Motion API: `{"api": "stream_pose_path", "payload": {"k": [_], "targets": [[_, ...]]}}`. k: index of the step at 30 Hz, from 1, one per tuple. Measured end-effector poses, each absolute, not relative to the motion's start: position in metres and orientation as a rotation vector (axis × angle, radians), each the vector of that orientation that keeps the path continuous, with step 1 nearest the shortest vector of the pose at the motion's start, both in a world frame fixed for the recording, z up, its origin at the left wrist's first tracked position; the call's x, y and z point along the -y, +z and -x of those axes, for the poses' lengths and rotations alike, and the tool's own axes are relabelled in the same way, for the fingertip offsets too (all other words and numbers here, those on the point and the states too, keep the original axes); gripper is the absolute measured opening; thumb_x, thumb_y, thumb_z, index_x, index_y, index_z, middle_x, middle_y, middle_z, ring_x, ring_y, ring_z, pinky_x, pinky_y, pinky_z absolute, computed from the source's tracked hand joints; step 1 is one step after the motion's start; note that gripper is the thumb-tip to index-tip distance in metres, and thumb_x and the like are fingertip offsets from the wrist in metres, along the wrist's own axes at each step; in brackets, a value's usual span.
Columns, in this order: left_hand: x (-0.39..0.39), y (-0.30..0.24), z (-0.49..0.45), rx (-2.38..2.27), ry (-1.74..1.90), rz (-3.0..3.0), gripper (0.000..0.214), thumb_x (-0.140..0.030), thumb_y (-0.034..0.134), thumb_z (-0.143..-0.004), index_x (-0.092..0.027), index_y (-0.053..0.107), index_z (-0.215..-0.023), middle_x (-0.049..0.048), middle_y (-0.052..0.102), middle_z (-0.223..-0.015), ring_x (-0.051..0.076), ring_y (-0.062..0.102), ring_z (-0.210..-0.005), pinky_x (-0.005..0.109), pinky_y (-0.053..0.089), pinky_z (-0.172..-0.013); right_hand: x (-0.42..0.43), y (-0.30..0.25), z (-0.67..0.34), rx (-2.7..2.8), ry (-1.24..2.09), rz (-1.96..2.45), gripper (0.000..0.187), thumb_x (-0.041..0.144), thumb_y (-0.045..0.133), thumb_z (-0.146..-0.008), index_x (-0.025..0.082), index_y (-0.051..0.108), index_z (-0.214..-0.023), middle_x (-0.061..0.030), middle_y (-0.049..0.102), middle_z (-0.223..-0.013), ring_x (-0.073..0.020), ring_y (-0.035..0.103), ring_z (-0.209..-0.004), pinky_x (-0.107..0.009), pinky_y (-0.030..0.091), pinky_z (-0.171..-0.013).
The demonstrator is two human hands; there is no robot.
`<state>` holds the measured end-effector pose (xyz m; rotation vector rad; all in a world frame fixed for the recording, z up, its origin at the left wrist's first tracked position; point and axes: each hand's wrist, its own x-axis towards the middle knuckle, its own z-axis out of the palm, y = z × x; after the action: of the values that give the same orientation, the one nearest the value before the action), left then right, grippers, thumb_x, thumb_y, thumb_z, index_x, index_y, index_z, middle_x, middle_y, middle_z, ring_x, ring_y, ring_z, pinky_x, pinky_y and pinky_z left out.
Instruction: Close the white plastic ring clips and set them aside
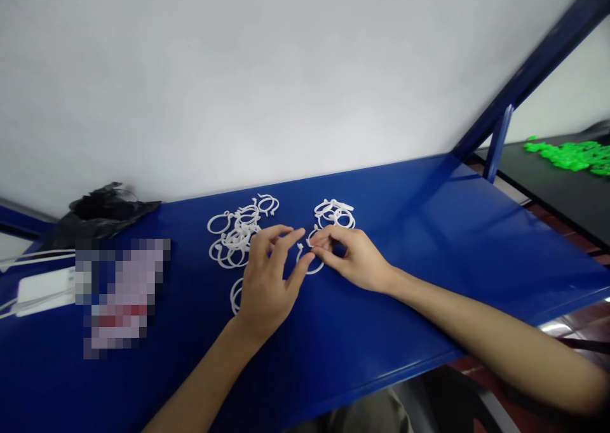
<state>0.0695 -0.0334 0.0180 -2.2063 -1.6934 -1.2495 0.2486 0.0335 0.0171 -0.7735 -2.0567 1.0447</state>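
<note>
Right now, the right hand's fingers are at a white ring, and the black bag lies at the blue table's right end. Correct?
Not quite: the head view shows the black bag at the blue table's left end. The right hand's fingers are at a white ring.

"What are you facing?"

"I'm facing a plain, pale wall (286,84), and a blue table (429,230) is stretching out before it."

"And what's standing to the right?"

"A blue beam (528,71) is slanting upward on the far right, and a shorter blue brace (499,144) is meeting it. Beyond, a black table (553,192) is standing, with reddish floor tiles (584,315) showing below."

"How's the light?"

"It's falling softly across the wall and leaving a faint sheen on the blue tabletop."
</note>
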Motion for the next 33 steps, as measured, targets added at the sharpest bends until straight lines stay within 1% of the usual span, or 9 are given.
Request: {"api": "stream_pose_path", "payload": {"k": [2,5,11,16,19,22,25,29,33], "targets": [[0.031,0.020,-0.067,1.831,-1.316,2.287,0.021,-0.030,0.057,-0.094,-0.025,0.064,-0.113,0.0048,0.066,-0.104,0.018,0.064,-0.093,0.032,0.055,-0.079,-0.033,0.020,-0.250,2.086,0.973,0.729,0.007,0.022,0.060,-0.092,0.020,0.065,-0.097,-0.0003,0.068,-0.084,-0.0113,0.060,-0.072,-0.025,0.052,-0.069],[0.029,0.022,-0.065,1.949,-1.456,2.418,0.013,-0.032,0.058,-0.094,-0.024,0.067,-0.099,-0.0004,0.070,-0.086,0.013,0.065,-0.073,0.027,0.054,-0.069,-0.033,0.022,-0.251,2.120,0.938,0.681,0.008,0.024,0.060,-0.094,0.021,0.066,-0.097,-0.0004,0.068,-0.085,-0.0114,0.060,-0.073,-0.026,0.051,-0.070],[0.030,0.022,-0.067,1.912,-1.603,2.325,0.023,-0.042,0.061,-0.091,-0.021,0.064,-0.082,-0.0028,0.066,-0.070,0.011,0.062,-0.062,0.024,0.051,-0.064,-0.031,0.019,-0.250,2.094,1.080,0.739,0.014,0.031,0.059,-0.095,0.020,0.061,-0.103,0.0000,0.068,-0.079,-0.0120,0.062,-0.068,-0.025,0.051,-0.063],[0.031,0.023,-0.068,1.851,-1.577,2.341,0.025,-0.040,0.059,-0.093,-0.021,0.061,-0.078,-0.0023,0.066,-0.070,0.011,0.061,-0.062,0.023,0.051,-0.064,-0.032,0.022,-0.255,2.179,1.019,0.650,0.015,0.030,0.054,-0.098,0.019,0.059,-0.090,-0.0016,0.068,-0.082,-0.0125,0.063,-0.071,-0.025,0.051,-0.064],[0.030,0.017,-0.065,1.855,-1.575,2.379,0.020,-0.035,0.058,-0.094,-0.021,0.060,-0.079,-0.0020,0.067,-0.070,0.012,0.062,-0.064,0.024,0.051,-0.063,-0.033,0.027,-0.258,2.269,0.897,0.565,0.015,0.027,0.049,-0.101,0.019,0.059,-0.093,-0.0030,0.067,-0.086,-0.0132,0.063,-0.073,-0.027,0.051,-0.067],[0.026,0.009,-0.061,1.859,-1.499,2.415,0.015,-0.025,0.054,-0.094,-0.022,0.060,-0.080,-0.0022,0.067,-0.072,0.013,0.063,-0.067,0.026,0.051,-0.065,-0.030,0.028,-0.258,2.404,0.761,0.409,0.016,0.022,0.045,-0.101,0.021,0.060,-0.097,-0.0037,0.068,-0.089,-0.0148,0.062,-0.079,-0.030,0.051,-0.076],[0.020,0.006,-0.057,1.766,-1.345,2.452,0.018,-0.019,0.051,-0.093,-0.022,0.060,-0.077,-0.0018,0.067,-0.073,0.015,0.060,-0.072,0.029,0.050,-0.070,-0.026,0.026,-0.255,2.536,0.648,0.263,0.019,0.018,0.044,-0.101,0.022,0.062,-0.096,-0.0032,0.069,-0.087,-0.0157,0.060,-0.080,-0.031,0.050,-0.079],[0.017,0.013,-0.053,1.688,-1.199,2.443,0.014,-0.025,0.056,-0.094,-0.022,0.062,-0.081,-0.0015,0.067,-0.075,0.016,0.058,-0.076,0.031,0.049,-0.074,-0.033,0.026,-0.258,2.329,0.572,0.525,0.013,0.024,0.047,-0.101,0.022,0.059,-0.103,-0.0044,0.069,-0.093,-0.0159,0.062,-0.083,-0.030,0.052,-0.078],[0.017,0.016,-0.049,1.760,-0.986,2.336,0.016,-0.030,0.053,-0.096,-0.022,0.063,-0.086,0.0007,0.069,-0.083,0.019,0.059,-0.084,0.036,0.048,-0.083,-0.050,0.028,-0.264,2.024,0.517,0.804,0.017,0.030,0.050,-0.100,0.022,0.053,-0.115,-0.0018,0.068,-0.084,-0.0152,0.065,-0.075,-0.029,0.052,-0.072]]}}
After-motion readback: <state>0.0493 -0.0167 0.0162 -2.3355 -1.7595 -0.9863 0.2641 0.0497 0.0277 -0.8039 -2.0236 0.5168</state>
